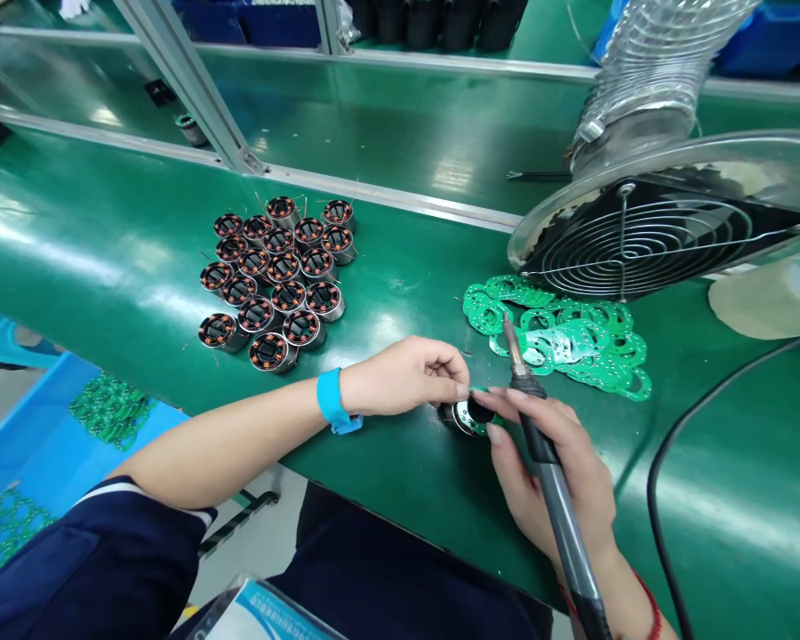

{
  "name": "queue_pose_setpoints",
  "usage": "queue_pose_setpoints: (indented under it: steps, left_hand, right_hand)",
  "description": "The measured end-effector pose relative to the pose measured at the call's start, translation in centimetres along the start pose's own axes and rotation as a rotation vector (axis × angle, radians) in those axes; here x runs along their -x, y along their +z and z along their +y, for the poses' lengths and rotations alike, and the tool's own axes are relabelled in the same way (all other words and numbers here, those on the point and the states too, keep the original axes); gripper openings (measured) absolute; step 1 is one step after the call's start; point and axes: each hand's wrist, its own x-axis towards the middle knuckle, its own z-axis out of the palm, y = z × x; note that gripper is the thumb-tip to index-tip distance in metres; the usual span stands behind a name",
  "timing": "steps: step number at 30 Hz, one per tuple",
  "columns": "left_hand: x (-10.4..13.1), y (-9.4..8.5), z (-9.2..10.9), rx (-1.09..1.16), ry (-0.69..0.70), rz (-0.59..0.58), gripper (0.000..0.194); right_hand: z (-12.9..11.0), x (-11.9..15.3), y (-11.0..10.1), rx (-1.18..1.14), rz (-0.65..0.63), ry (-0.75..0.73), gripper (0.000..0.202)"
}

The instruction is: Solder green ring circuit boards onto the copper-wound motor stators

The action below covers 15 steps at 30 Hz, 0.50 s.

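Near the table's front edge lies a round metal motor part [448,416] with a green and white ring board [465,416] at its open end. My left hand [413,378] has its fingers curled, thumb and forefinger pinched at the board's upper left edge; what they grip is too small to name. My right hand [560,462] holds a soldering iron [555,480], its tip pointing up and away. The thumb and forefinger of that hand also touch the board's right side, around a dark round piece [481,409].
Several wound motor parts [284,267] stand grouped at back left. Green ring boards [566,342] lie piled beneath a fume extractor fan [623,240]. A black cable [660,462] curves at right. A blue bin [40,453] with more boards sits at lower left.
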Motion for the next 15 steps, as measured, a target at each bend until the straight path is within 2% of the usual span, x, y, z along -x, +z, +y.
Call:
queue_pose_setpoints:
  steps: [3,6,9,12,15]
  left_hand:
    - [0.1,0.0,0.1,-0.147,0.051,0.047,0.015]
    - [0.4,0.0,0.1,-0.364,0.113,0.085,0.017]
    - [0.4,0.1,0.1,-0.466,0.13,0.091,0.018]
    - [0.3,0.2,0.0,-0.514,0.135,0.123,0.019]
    - [0.2,0.3,0.0,-0.535,0.136,0.135,0.021]
  right_hand:
    - [-0.1,0.4,-0.2,-0.041,0.027,0.047,0.046]
    - [-0.2,1.4,-0.4,-0.087,0.198,0.128,0.039]
    - [-0.3,2.7,-0.6,-0.154,0.344,0.242,0.028]
    - [-0.3,3.8,-0.9,-0.2,0.328,0.309,0.028]
    - [0.0,4.6,-1.3,-0.168,0.22,0.309,0.03]
